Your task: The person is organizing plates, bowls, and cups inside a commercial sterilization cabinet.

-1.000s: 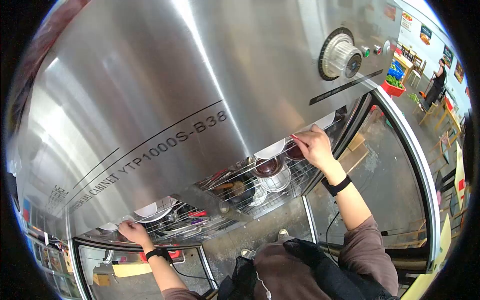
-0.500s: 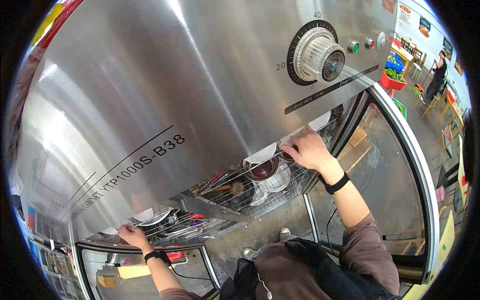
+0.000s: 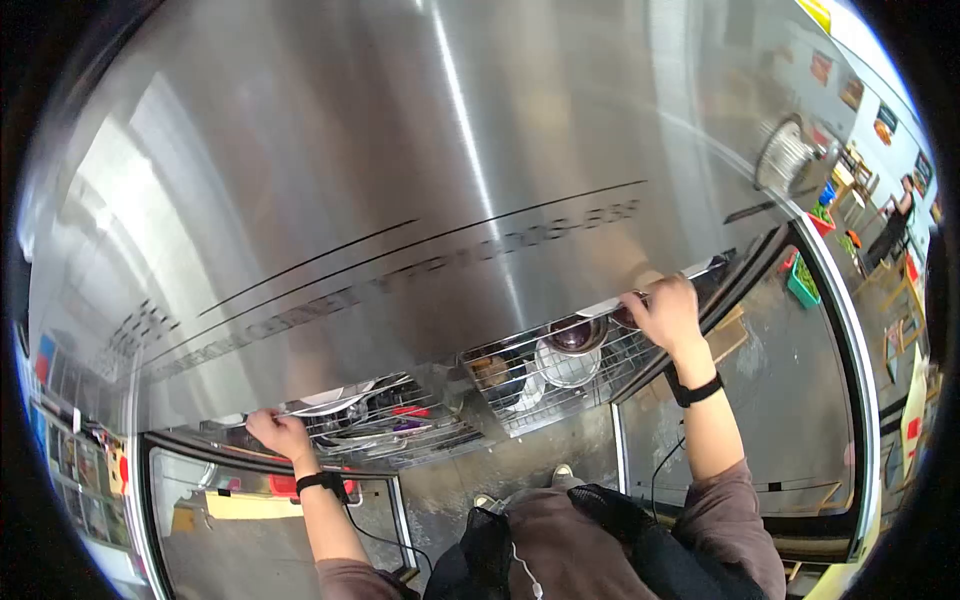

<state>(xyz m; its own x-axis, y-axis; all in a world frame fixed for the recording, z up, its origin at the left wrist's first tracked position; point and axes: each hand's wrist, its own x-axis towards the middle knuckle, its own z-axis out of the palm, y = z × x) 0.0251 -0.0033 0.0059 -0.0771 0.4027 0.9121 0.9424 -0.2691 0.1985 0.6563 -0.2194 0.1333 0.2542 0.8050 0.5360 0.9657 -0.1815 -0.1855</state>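
Note:
A large stainless steel cabinet (image 3: 400,130) fills the upper view, with its two glass doors (image 3: 780,400) swung open. At the cabinet's lower left edge, my left hand (image 3: 282,435) has its fingers curled over the end of a wire shelf (image 3: 400,440). My right hand (image 3: 668,312) curls its fingers at the edge of the right wire shelf (image 3: 625,360). Which part of the shelf each hand grips is partly hidden. Beside my right hand are a dark red bowl (image 3: 577,335) and a white dish (image 3: 568,366). Utensils lie on the left shelf.
A round dial (image 3: 788,158) is on the cabinet front at the right. Farther off stand a person (image 3: 893,222), wooden chairs and crates of green vegetables (image 3: 803,282). A shelf with goods (image 3: 85,460) is at the far left.
The view has turned to the right and the dial now appears farther right. Both hands remain at the shelf edges, and the cabinet lettering is blurred.

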